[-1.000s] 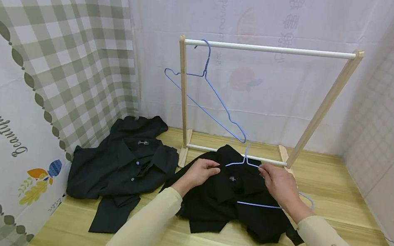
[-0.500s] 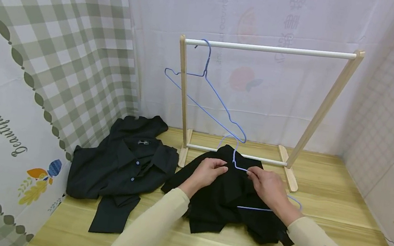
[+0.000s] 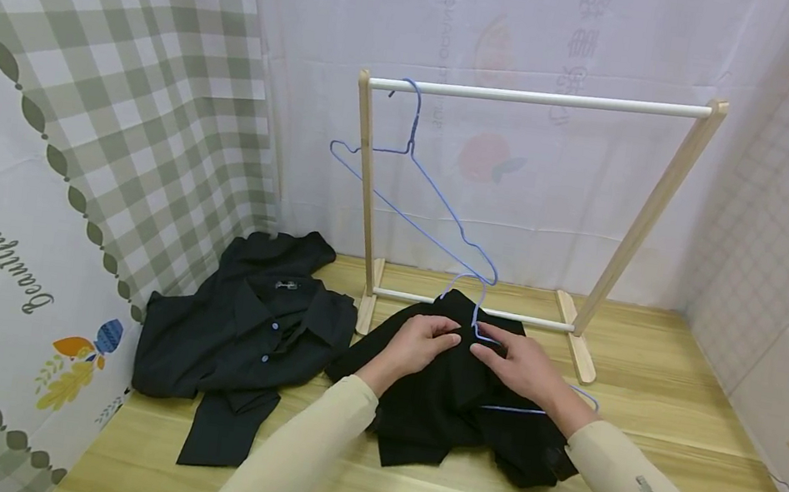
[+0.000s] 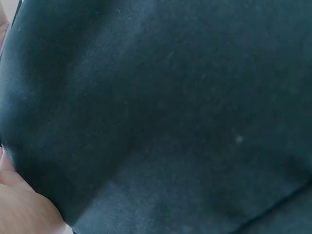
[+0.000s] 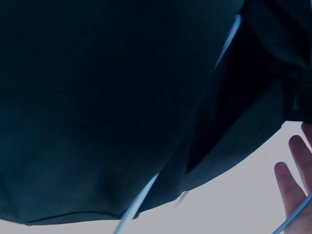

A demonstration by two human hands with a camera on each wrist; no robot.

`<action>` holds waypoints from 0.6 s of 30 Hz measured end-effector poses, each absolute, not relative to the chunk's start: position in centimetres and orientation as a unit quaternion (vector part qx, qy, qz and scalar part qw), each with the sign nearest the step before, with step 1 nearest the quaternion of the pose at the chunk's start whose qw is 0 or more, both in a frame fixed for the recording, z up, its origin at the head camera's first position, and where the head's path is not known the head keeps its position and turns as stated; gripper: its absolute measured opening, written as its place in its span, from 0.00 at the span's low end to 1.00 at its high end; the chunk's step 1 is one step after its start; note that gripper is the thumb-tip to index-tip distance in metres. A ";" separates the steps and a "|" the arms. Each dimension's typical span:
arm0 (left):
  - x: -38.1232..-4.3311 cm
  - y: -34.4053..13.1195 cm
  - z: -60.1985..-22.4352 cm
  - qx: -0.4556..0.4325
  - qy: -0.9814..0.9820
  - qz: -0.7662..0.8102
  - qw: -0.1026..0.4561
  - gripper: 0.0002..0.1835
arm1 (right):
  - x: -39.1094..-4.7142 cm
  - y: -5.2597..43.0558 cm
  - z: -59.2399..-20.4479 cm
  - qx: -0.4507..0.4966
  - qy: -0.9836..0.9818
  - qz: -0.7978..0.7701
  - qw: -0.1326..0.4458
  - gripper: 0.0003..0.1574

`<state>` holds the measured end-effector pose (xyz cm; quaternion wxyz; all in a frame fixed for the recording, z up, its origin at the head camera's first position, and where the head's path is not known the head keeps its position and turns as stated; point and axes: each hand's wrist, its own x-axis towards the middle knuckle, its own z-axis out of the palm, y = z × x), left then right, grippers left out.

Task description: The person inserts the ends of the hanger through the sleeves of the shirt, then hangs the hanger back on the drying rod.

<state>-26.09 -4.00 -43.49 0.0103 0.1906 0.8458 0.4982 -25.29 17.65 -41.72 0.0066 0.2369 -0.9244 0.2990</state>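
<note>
In the head view a black shirt (image 3: 433, 403) lies bunched up in front of a small rack, and both hands are at its upper part. The left hand (image 3: 410, 349) pinches the shirt's fabric; in the left wrist view dark cloth covers most of the picture. A blue wire hanger (image 3: 514, 409) is partly inside the shirt, its hook upward and one end sticking out at right. The right hand (image 3: 521, 370) holds the hanger just below its hook, thumb and fingers on either side of the wire. Cloth and hand hide part of the hanger.
Behind stands a wooden rack with a white rail (image 3: 574, 101). A second blue hanger (image 3: 440, 193) hangs at the rail's left end, its lower corner close to the held hanger's hook. Another black shirt (image 3: 253, 335) lies at left by the checked curtain (image 3: 183, 82).
The right hand has moved left along the hanger toward its hook, and the hanger has shifted left into the shirt. The left hand has moved slightly right.
</note>
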 end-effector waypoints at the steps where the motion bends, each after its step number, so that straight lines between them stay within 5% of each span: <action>1: -26.1 -4.0 -43.4 0.194 0.847 0.494 0.009 0.11 | -25.4 17.5 -41.7 0.235 -0.926 0.297 -0.002 0.37; 4: -25.9 -3.8 -43.1 0.199 0.851 0.487 0.010 0.11 | -25.6 17.3 -41.6 0.232 -0.926 0.297 -0.017 0.39; 12: -25.9 -3.8 -44.1 0.193 0.842 0.502 0.043 0.10 | -26.1 17.4 -42.1 0.244 -0.912 0.327 -0.030 0.16; 18: -25.9 -4.1 -44.4 0.199 0.847 0.490 0.056 0.11 | -26.0 17.4 -42.6 0.242 -0.909 0.337 -0.036 0.21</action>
